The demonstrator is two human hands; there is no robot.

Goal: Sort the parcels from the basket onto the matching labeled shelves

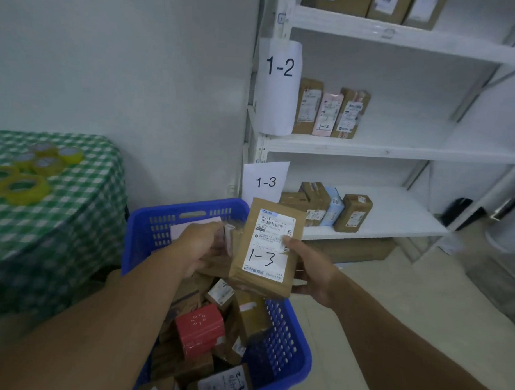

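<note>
White-walled sorting corner, pale floor. Nearest, low under the camera: blue basket (pixel 277 350), heaped with parcels. Mostly brown card, one red box (pixel 200 331) near the middle, and a labelled parcel (pixel 223 383) at the bottom edge with handwriting too blurred to read.

Both forearms reach over the basket. Over its far half, the left hand (pixel 199 245) has its fingers curled around a small parcel (pixel 227 237), which is blurred, label unreadable. Just beside it, the right hand (pixel 312 269) holds a flat brown parcel (pixel 266 247) upright above the basket's right rim. Its label faces the camera, "1-3" handwritten large. Thumb pressed on the label's right edge; the other fingers are behind the parcel, hidden, so I cannot tell their spread. The two held parcels meet or overlap at their edges; cannot say which.

Left, mid-distance: table (pixel 60 217) under a green check cloth, several yellow tape rolls (pixel 26 184) lying on it.

Beyond the basket, right: white shelf unit (pixel 398 150). Cardboard box (pixel 350 249) on the floor beneath the lowest shelf. That shelf carries a paper sign "1-3" (pixel 265 182) at its left post; beside it a lower row of parcels (pixel 326 206), brown with one light blue. On the shelf above, sign "1-2" (pixel 279 67) and three upright parcels (pixel 330 110), the middle one pink. Top shelf: brown boxes (pixel 388 7), cut off by the frame.
</note>
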